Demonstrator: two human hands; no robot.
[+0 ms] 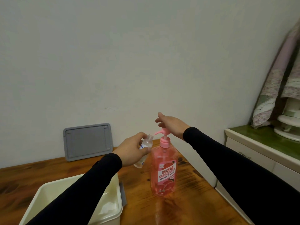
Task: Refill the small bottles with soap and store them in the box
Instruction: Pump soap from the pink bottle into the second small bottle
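The left hand [131,151] holds the small bottle [145,148] tight, tipped so its open mouth sits right under the pink spout, ready to catch the soap. The right hand [172,125] rests flat and open on the pump of the big soap bottle [163,172], which stands on the table [186,200], probably so it can push down. The box [112,207] waits open, close by at the left, for the filled bottles.

Wooden table [186,200] bears soap bottle [163,174], cream box [112,211], grey lid [88,141].

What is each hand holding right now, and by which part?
Left hand grips the small clear bottle around its body. Right hand rests on the pink pump head, holding nothing.
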